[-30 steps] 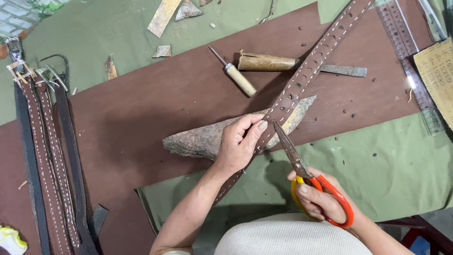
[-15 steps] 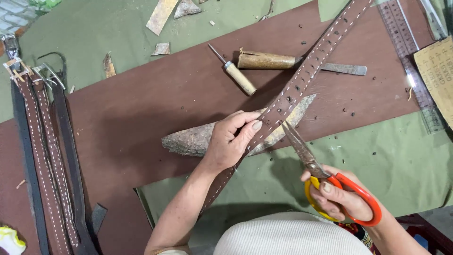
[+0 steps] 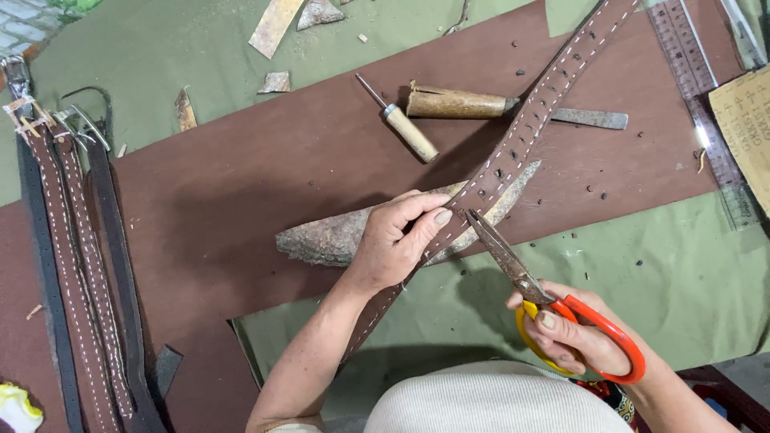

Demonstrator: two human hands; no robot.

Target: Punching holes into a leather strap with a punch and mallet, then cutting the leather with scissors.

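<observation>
Green counter (image 3: pixel 682 273) with brown leather sheet (image 3: pixel 241 200) on top. Left hand (image 3: pixel 397 244) closed on stitched belt (image 3: pixel 513 152), which runs diagonally from frame centre to upper right. Right hand (image 3: pixel 581 337) grips orange scissors (image 3: pixel 553 301), blade tips touching belt just beside left fingertips. Awl (image 3: pixel 405 124) above, more belts (image 3: pixel 76 265) at left.

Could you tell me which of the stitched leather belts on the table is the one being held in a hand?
The brown belt running diagonally across the middle, under the left hand, by the scissors. The other belts lie side by side, untouched, at the left edge.
</observation>
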